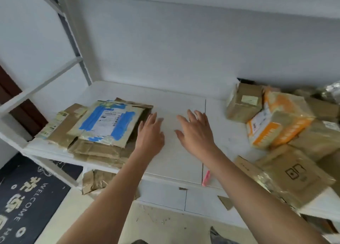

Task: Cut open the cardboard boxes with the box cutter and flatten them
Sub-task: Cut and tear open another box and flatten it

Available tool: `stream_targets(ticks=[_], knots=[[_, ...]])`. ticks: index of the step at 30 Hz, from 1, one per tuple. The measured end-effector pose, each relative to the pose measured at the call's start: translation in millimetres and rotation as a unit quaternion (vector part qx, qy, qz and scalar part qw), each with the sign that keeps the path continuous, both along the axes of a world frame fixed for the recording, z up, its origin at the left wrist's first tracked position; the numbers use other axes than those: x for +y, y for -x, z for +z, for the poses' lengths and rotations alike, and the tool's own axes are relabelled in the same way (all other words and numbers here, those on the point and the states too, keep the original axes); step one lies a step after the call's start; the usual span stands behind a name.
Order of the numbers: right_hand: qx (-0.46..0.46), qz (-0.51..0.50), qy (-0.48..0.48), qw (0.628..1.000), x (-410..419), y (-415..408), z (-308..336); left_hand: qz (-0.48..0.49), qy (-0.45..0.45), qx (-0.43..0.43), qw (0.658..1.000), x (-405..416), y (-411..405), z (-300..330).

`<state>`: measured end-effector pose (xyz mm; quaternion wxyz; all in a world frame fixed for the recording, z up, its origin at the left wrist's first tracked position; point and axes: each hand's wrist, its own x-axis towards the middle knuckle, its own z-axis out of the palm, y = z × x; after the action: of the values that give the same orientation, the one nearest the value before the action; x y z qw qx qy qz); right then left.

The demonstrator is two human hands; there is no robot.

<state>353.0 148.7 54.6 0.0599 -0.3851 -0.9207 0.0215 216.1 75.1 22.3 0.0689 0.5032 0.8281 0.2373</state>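
meanwhile unopened boxes (279, 126) sit taped beside empty hands (195, 131)

- home entryway or storage corner, likely
- dark doormat (27, 194) reading WELCOME on the floor
- white shelving frame (42, 89) against plain white wall (165, 46)
- white tabletop (184, 161) over cabinet doors
- taped delivery boxes (276, 126), flattened cardboard (103, 131)

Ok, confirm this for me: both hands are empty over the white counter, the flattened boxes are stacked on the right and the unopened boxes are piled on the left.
One thing is wrong: the sides are swapped. The head view shows the flattened boxes on the left and the unopened boxes on the right. Both the left hand and right hand are empty over the white counter.
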Motion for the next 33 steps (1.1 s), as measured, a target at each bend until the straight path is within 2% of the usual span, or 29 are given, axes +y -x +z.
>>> stream_targets(ticks=[5, 11, 15, 17, 20, 23, 26, 29, 33], knots=[[-0.046, -0.147, 0.024, 0.988, 40.7, -133.4, -11.0, -0.123, 0.082, -0.038, 0.988, 59.3, -99.5, -17.6], [-0.073, -0.279, 0.222, 0.931, 54.8, -236.1, -41.5, -0.206, 0.158, -0.069, 0.963, 90.3, -170.9, -32.9], [0.019, -0.393, 0.275, 0.877, 53.4, -278.0, -58.7, -0.262, 0.192, -0.096, 0.941, 94.7, -199.6, -37.4], [0.049, -0.403, 0.261, 0.876, 50.3, -283.2, -63.7, -0.276, 0.201, -0.105, 0.934, 100.8, -210.7, -37.8], [0.135, -0.425, 0.198, 0.873, 44.6, -290.4, -66.4, -0.261, 0.211, -0.166, 0.927, 110.7, -228.7, -39.4], [0.246, -0.506, 0.18, 0.807, 42.5, -309.8, -70.2, -0.216, 0.208, -0.179, 0.937, 116.6, -247.6, -40.9], [0.296, -0.51, 0.23, 0.774, 41.3, -324.5, -77.7, -0.194, 0.232, -0.15, 0.941, 123.6, -259.2, -39.5], [0.385, -0.5, 0.234, 0.74, 41.7, -331.2, -80.7, -0.194, 0.244, -0.25, 0.917, 125.7, -264.5, -38.6], [0.403, -0.512, 0.227, 0.724, 43.1, -331.1, -81.4, -0.147, 0.207, -0.312, 0.915, 125.8, -267.1, -33.4]])
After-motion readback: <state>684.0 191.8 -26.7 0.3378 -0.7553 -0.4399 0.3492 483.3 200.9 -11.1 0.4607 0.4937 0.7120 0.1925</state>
